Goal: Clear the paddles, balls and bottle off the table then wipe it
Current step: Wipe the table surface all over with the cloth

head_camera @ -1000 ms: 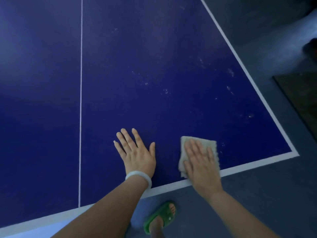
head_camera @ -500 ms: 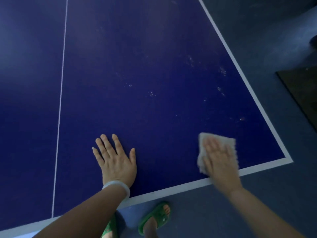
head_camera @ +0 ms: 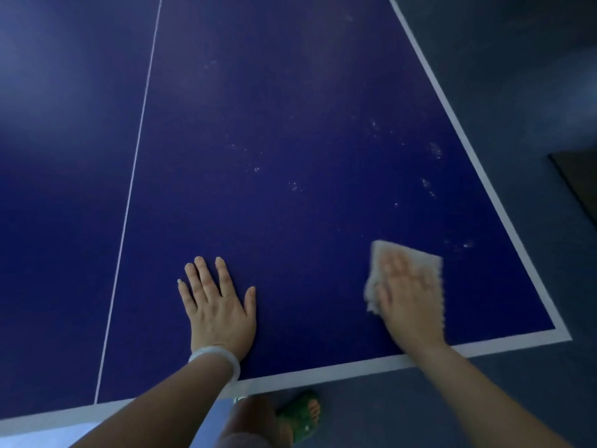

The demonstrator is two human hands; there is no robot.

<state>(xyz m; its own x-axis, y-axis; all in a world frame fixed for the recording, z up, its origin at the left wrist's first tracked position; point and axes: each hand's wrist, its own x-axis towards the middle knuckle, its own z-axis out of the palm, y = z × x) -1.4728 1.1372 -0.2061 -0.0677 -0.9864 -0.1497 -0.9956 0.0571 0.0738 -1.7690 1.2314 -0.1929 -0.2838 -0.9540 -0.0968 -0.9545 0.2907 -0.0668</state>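
Observation:
The dark blue table-tennis table (head_camera: pixel 290 92) fills the view, with white edge lines and a thin white centre line. My left hand (head_camera: pixel 216 305) lies flat on the surface near the front edge, fingers spread; a white bracelet circles its wrist. My right hand (head_camera: pixel 410 305) presses flat on a pale cloth (head_camera: pixel 420 257) on the table near the front right corner; hand and cloth are blurred by motion. Whitish specks (head_camera: pixel 433 189) dot the surface beyond the cloth. No paddles, balls or bottle are in view.
The table's front right corner (head_camera: pixel 562 334) meets the grey floor (head_camera: pixel 517 399). A dark mat (head_camera: pixel 578 179) lies on the floor at the far right. My foot in a green sandal (head_camera: pixel 303 415) stands just below the front edge.
My right hand has slid the cloth rightward along the front edge, from beside my left hand toward the front right corner. My left hand has stayed flat in place.

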